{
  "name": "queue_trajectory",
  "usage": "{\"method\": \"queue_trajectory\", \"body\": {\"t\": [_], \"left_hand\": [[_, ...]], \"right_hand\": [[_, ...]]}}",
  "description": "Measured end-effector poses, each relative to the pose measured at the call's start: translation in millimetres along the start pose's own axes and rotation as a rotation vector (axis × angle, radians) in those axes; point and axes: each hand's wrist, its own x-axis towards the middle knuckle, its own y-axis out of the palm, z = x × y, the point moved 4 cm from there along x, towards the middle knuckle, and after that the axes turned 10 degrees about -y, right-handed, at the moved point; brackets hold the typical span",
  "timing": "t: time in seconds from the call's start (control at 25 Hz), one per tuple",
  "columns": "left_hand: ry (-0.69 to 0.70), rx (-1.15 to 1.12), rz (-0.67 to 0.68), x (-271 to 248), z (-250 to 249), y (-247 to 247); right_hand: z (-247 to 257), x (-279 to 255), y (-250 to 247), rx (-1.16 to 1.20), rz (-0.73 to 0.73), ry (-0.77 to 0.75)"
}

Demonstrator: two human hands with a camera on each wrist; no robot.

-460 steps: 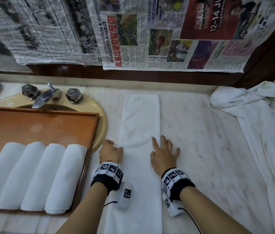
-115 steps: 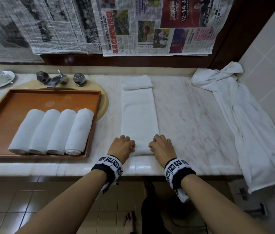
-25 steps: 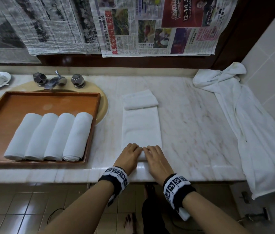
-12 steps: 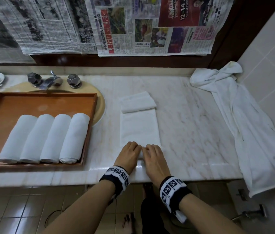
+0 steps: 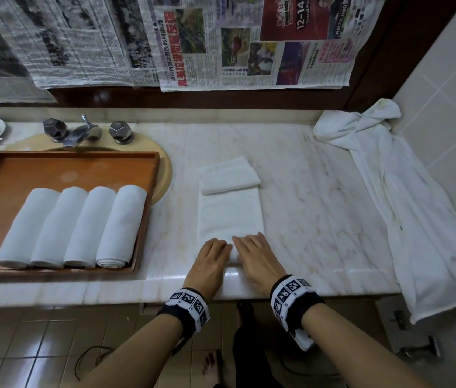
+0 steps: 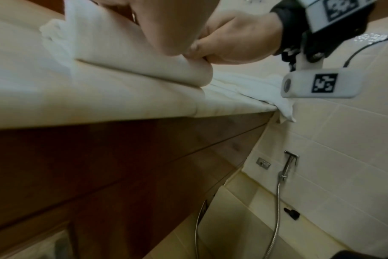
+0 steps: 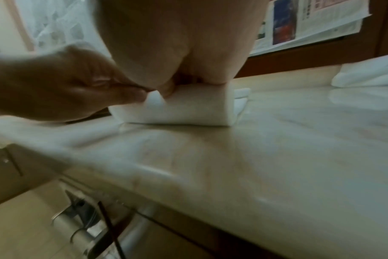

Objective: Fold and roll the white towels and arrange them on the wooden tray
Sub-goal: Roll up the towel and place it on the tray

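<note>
My left hand (image 5: pixel 210 257) and right hand (image 5: pixel 255 254) sit side by side, fingers curled over the rolled near end of the towel (image 5: pixel 229 217); in the wrist views the thumbs tuck under that roll, grasping it. Beyond my fingertips the towel lies flat on the counter (image 5: pixel 319 197), its far end folded back. To the left of my hands, four rolls (image 5: pixel 73 228) lie side by side in the tray (image 5: pixel 143 208), which rests over the sink (image 5: pixel 165 175). Far to the right, a robe (image 5: pixel 406 197) drapes over the counter's edge.
</note>
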Motion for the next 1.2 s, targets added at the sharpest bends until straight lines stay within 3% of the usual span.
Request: {"method": "queue_trajectory", "body": {"t": [0.24, 0.44, 0.56, 0.64, 0.84, 0.92, 1.04, 1.2], "left_hand": [[-0.045, 0.001, 0.173, 48, 17, -3], [-0.039, -0.019, 0.051, 13, 0, -3], [-0.001, -0.043, 0.042, -2, 4, 3], [-0.066, -0.052, 0.091, 8, 6, 4], [-0.169, 0.004, 0.307, 50, 4, 1], [-0.216, -0.015, 0.231, 45, 3, -3], [-0.16, -0.048, 0.074, 12, -4, -1], [-0.139, -0.048, 0.073, -1, -1, 6]], "right_hand": [[1, 6, -9, 0.011, -0.065, 0.088], [-12, 19, -14, 0.068, 0.147, 0.111], [-2, 3, -9, 0.062, -0.007, 0.139], [7, -8, 0, -0.006, -0.143, 0.101], [7, -4, -6, -0.062, -0.174, 0.069], [-1, 5, -12, -0.035, -0.156, 0.067], [-7, 13, -16, 0.039, -0.121, 0.084], [-1, 3, -11, 0.05, -0.113, 0.112]]}}
